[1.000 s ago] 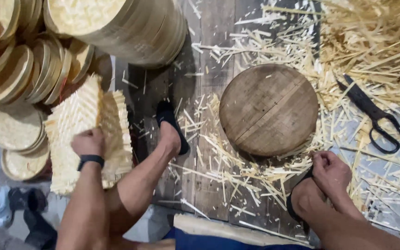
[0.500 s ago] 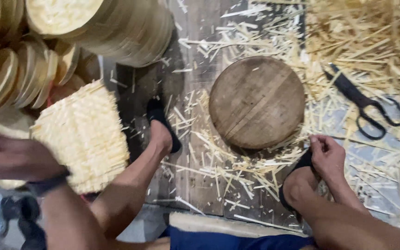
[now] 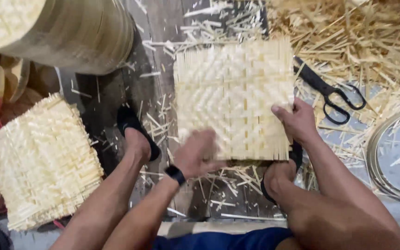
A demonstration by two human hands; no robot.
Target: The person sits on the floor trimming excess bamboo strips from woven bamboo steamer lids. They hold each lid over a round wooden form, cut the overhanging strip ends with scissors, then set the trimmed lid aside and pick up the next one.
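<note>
Hands, left [image 3: 199,153] and right [image 3: 297,122], grasp square woven bamboo mat [image 3: 233,95].

A single head-worn camera looks almost straight down from close above the seated person's lap onto the plank floor [image 3: 116,99]. The legs enter from six o'clock, the woven square mat [image 3: 234,99] fills the centre, a stack of mats [image 3: 40,159] lies at eight o'clock, and black scissors [image 3: 329,92] lie at two o'clock. With only one view, no overlap exists.
</note>
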